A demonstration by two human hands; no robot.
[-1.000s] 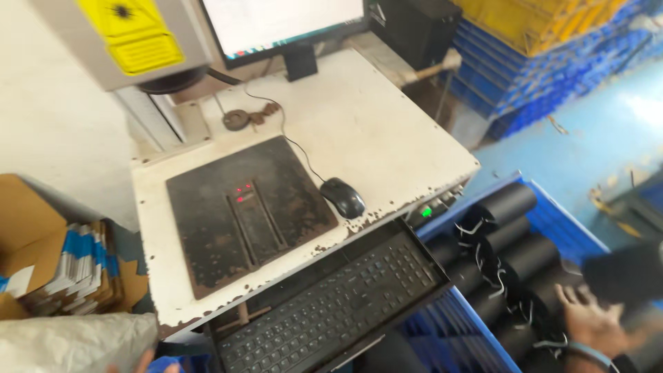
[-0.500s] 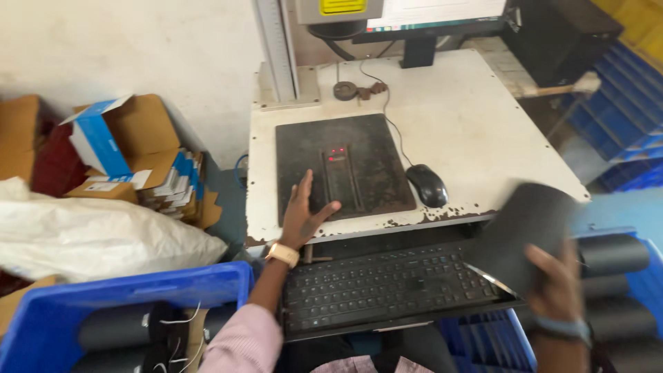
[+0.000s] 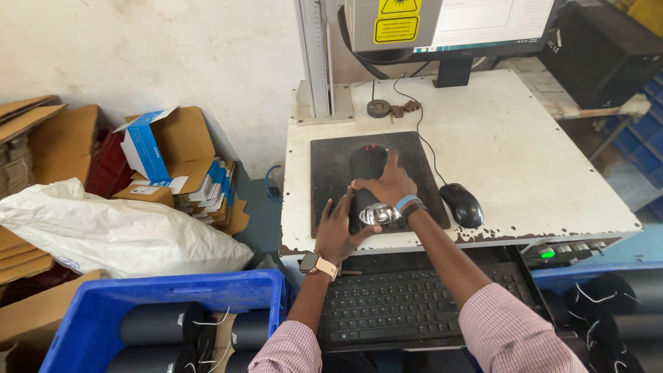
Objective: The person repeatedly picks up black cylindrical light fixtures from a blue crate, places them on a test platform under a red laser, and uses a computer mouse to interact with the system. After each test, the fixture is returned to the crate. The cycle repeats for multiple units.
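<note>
- Black cylinder [image 3: 368, 173] lies lengthwise on the dark mat [image 3: 330, 181], a little above the centre of the frame, its shiny open end turned toward the lower edge of the picture.
- Two small red light dots sit on the far end of the cylinder.
- Right hand [image 3: 388, 184] lies over the top of the cylinder, fingers [image 3: 391, 160] spread along its body and pressing it down; a blue band and a dark one circle the wrist.
- Left hand [image 3: 341, 226] sits at the near left side of the cylinder, fingers loosely open and laid flat on the mat, thumb touching the shiny end; a watch with a tan strap is on that wrist.
- The mat rests on a worn white desk [image 3: 525, 159], centre right of the frame.
- A black mouse [image 3: 461, 204] lies just right of the mat, its cable running up toward the monitor [image 3: 483, 21] at the top edge.
- A grey machine head with a yellow label [image 3: 395, 24] hangs above the mat, top centre.
- A black keyboard [image 3: 407, 304] sits on a tray below the desk edge, lower centre.
- A blue crate [image 3: 103, 311] at lower left holds more black cylinders with loose white threads.
- A white sack [image 3: 117, 231] and cardboard boxes [image 3: 173, 152] fill the left side of the frame.
</note>
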